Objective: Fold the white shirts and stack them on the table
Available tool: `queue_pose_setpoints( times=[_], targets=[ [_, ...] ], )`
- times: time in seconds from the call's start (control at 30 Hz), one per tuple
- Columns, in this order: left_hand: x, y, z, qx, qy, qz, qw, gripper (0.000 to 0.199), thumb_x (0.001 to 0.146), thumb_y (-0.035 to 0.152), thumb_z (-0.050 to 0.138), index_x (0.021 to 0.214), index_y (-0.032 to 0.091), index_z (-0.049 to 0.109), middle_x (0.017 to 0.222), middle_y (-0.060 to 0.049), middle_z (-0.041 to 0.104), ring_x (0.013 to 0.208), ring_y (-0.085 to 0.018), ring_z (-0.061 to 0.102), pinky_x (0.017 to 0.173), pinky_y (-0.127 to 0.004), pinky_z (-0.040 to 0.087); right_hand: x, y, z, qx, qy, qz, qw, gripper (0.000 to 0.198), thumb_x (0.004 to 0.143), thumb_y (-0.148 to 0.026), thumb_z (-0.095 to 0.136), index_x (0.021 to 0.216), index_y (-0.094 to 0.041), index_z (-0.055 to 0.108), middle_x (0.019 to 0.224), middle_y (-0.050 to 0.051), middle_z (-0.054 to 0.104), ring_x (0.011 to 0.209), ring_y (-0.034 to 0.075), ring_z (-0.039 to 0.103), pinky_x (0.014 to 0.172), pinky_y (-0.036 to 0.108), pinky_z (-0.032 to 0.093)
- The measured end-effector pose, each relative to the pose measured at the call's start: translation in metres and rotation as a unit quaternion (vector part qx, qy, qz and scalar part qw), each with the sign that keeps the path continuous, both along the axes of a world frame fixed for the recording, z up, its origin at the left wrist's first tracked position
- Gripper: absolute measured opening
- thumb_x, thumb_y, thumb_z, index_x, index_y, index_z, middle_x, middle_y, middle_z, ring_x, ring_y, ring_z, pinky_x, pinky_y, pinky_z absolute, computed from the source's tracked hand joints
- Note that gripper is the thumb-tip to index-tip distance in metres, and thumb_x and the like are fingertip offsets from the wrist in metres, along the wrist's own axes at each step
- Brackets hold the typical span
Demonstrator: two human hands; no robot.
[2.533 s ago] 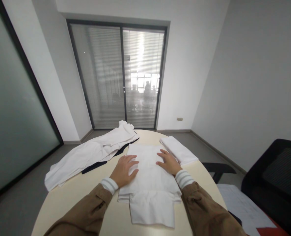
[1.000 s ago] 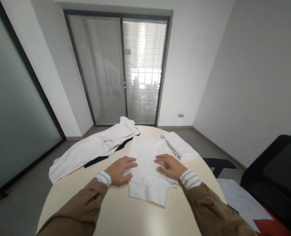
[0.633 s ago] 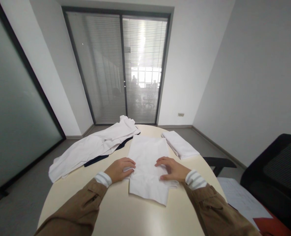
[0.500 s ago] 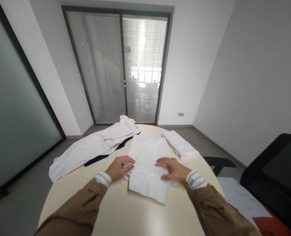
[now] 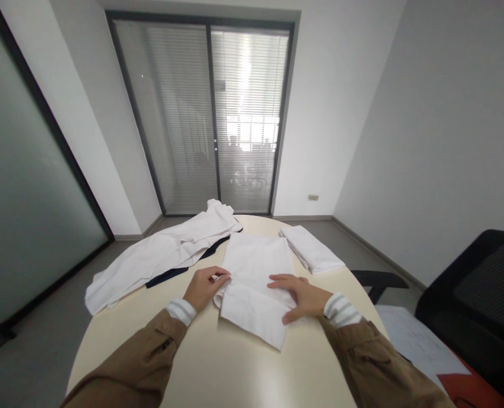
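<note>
Left hand (image 5: pixel 204 289) pinches cloth (image 5: pixel 255 313); marks on paper (image 5: pixel 419 343) illegible.

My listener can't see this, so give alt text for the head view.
The left hand pinches the edge of a white garment on a table; the right hand is spread over it. Loose white clothing lies left, folded white cloth right.

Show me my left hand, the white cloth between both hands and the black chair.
Left hand (image 5: pixel 203 287), head view: middle of the hand.
White cloth (image 5: pixel 252 277), head view: upper surface, near its middle.
Black chair (image 5: pixel 470 297), head view: mesh of its backrest.
</note>
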State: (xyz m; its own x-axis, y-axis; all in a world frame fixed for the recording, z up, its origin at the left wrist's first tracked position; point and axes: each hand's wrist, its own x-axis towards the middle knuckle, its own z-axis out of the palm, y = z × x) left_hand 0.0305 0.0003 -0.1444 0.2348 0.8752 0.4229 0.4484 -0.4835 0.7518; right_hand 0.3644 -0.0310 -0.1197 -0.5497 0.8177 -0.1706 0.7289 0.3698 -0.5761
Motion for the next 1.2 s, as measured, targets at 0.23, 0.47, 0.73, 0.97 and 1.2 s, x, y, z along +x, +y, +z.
queue_pose_setpoints(
  times=[0.23,0.47,0.73,0.97,1.2],
  targets=[
    [-0.003,0.0,-0.004,0.016,0.029,-0.043,0.999,0.037,0.081,0.011,0.053,0.114,0.02,0.067,0.115,-0.006,0.07,0.106,-0.02,0.065,0.095,-0.033,0.051,-0.001,0.006,-0.006,0.022,0.007,-0.034,0.999,0.093,0.059,-0.066,0.081,0.142,-0.033,0.052,0.159,0.011,0.035,0.149,0.037,0.02,0.117,0.063,0.005],
    [-0.007,0.003,-0.012,0.106,0.128,-0.105,0.98,0.059,0.072,0.003,0.047,0.126,0.02,0.06,0.125,-0.009,0.063,0.12,-0.023,0.056,0.109,-0.042,0.043,0.011,0.011,-0.014,0.0,0.038,0.003,0.999,0.082,0.066,-0.04,0.08,0.142,-0.034,0.051,0.161,0.009,0.031,0.15,0.037,0.016,0.116,0.066,0.003],
    [-0.003,-0.003,0.004,0.218,0.307,-0.112,0.92,0.035,0.084,0.007,0.054,0.112,0.024,0.069,0.118,-0.008,0.069,0.108,-0.026,0.06,0.092,-0.044,0.045,0.023,0.013,-0.02,-0.038,0.092,0.024,0.995,0.086,0.059,-0.017,0.073,0.142,-0.027,0.051,0.159,0.009,0.035,0.151,0.034,0.017,0.12,0.057,0.009],
    [0.001,-0.005,-0.001,0.14,0.255,-0.021,0.957,0.026,0.087,0.014,0.056,0.109,0.022,0.067,0.099,-0.007,0.073,0.093,-0.023,0.067,0.079,-0.033,0.049,0.016,0.008,-0.016,-0.067,0.194,-0.034,0.978,0.07,0.061,-0.011,0.066,0.13,-0.022,0.06,0.135,0.009,0.06,0.117,0.029,0.061,0.106,0.045,0.043],
    [0.008,-0.006,-0.003,0.046,0.083,0.044,0.995,0.013,0.086,0.025,0.058,0.086,0.025,0.045,0.089,-0.002,0.073,0.082,-0.023,0.071,0.07,-0.031,0.051,0.016,0.006,-0.013,-0.029,0.163,-0.006,0.986,0.077,0.057,-0.017,0.078,0.132,-0.021,0.06,0.141,0.011,0.054,0.129,0.031,0.051,0.113,0.046,0.035]
  ],
)
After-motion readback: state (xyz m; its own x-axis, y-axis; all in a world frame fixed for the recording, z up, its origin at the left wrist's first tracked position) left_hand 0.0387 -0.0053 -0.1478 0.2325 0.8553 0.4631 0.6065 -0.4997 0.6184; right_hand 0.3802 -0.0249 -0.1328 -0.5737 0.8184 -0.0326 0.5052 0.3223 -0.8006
